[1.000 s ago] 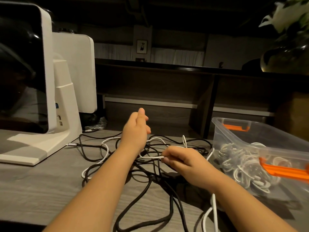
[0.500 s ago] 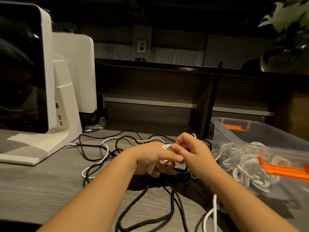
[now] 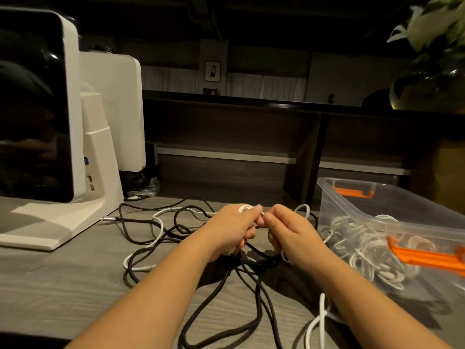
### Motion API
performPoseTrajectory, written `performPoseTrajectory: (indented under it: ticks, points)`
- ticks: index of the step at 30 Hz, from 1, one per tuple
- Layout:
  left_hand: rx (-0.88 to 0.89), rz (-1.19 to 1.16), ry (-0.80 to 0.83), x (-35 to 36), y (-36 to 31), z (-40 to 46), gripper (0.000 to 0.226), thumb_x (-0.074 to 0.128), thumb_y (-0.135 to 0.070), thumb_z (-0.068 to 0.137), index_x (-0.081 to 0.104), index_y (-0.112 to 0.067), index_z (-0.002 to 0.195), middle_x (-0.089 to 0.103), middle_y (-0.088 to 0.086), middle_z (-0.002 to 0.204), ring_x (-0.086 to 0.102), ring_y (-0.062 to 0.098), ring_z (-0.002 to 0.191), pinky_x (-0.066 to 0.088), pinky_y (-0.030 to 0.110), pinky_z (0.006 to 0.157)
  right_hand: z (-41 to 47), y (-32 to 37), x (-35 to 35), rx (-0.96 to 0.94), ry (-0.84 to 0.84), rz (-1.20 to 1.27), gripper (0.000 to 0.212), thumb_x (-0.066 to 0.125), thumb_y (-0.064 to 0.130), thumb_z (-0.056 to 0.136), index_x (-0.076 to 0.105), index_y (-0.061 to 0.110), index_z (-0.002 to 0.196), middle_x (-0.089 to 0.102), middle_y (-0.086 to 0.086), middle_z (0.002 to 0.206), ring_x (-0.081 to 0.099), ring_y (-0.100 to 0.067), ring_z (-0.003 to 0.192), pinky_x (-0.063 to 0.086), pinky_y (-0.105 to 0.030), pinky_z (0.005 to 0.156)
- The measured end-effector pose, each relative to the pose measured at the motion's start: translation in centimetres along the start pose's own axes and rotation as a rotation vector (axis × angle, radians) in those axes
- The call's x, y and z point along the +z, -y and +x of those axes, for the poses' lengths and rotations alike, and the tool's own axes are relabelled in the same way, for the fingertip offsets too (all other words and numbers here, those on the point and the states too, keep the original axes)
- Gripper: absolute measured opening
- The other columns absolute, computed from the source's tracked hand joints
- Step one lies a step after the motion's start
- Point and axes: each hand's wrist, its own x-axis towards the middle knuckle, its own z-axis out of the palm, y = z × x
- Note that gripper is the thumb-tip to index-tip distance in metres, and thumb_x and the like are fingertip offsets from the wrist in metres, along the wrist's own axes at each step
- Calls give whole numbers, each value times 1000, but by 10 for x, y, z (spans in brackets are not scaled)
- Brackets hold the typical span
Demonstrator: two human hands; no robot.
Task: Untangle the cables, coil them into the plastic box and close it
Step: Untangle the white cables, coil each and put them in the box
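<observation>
A tangle of black cables [image 3: 219,293] and a thin white cable [image 3: 157,224] lies on the grey wooden table [image 3: 63,285]. My left hand [image 3: 234,229] grips white loops wound around its fingers. My right hand [image 3: 289,229] pinches the same white cable right beside the left thumb. The clear plastic box [image 3: 357,200] with orange latches [image 3: 427,255] stands open at the right and holds several coiled white cables [image 3: 370,253]. A thicker white cable [image 3: 317,321] runs off the near edge.
A white machine with a dark screen [image 3: 75,147] stands at the left on the table. A silver plug [image 3: 108,219] lies near its base. Dark shelving [image 3: 251,137] lies behind, and a plant in a vase [image 3: 427,71] stands at the far right.
My left hand dropped from a raised open pose and wound the white cable around its fingers. My right hand rose to meet it, and both now hold the cable close together.
</observation>
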Motion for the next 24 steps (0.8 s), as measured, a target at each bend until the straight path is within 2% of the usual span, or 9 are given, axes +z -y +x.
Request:
performPoseTrajectory:
  ticks: [3,6,9,11,12,14,17,20,24]
  points:
    - [110,-116,-284,0,1,7,36,39,-41,106,64,-16,95,63,-1,63,52,9,46,44,20,49,2,-2,-2,-4,69,-338,20,50,33,100,61,23,86,63,1,76,59,-14,71,51,-36,72]
    - [193,-309,-521,-3,-3,9,36,39,-38,106,65,-14,100,75,2,80,71,18,63,56,24,58,6,-3,-4,-52,-39,-465,19,52,33,99,62,23,87,58,3,80,55,-11,74,50,-36,72]
    - [258,-827,-716,-25,-7,10,36,36,-38,107,63,-14,102,77,1,85,76,17,79,60,33,71,12,-12,-13,38,-96,-649,21,51,34,100,66,22,93,50,6,91,53,-10,80,50,-35,79]
    - [310,-1134,-733,-43,-8,8,36,36,-38,108,62,-14,103,76,2,90,76,19,82,58,37,77,13,-17,-17,124,-81,-694,23,49,33,101,68,20,95,49,5,94,52,-12,84,49,-36,83]
    - [315,-1193,-727,-47,-8,8,35,36,-38,108,62,-14,103,75,3,92,76,19,81,59,38,79,14,-17,-17,139,-80,-696,21,50,31,100,68,21,96,50,5,97,53,-13,86,49,-36,85]
    - [295,-1178,-728,-44,-8,7,33,37,-37,108,61,-15,102,71,4,93,76,18,77,60,36,76,13,-14,-15,125,-88,-737,12,55,27,98,65,24,105,52,5,106,55,-15,96,49,-35,89]
    - [274,-1099,-723,-32,-10,6,32,39,-37,107,61,-14,101,68,4,92,75,16,70,60,32,68,8,-5,-11,32,-117,-827,37,62,26,94,53,31,128,50,9,127,49,-16,120,41,-36,104]
    - [242,-1070,-691,-28,-10,4,32,40,-37,107,62,-14,102,67,4,94,74,17,73,60,32,66,4,8,-3,-159,-76,-784,47,64,29,92,46,31,135,51,12,133,46,-11,127,33,-34,113]
    - [200,-1264,-577,-28,-11,2,32,42,-39,106,63,-15,100,66,3,90,73,17,73,59,34,64,0,15,13,-282,176,-657,27,53,24,99,55,27,125,62,8,118,56,-12,110,48,-30,94]
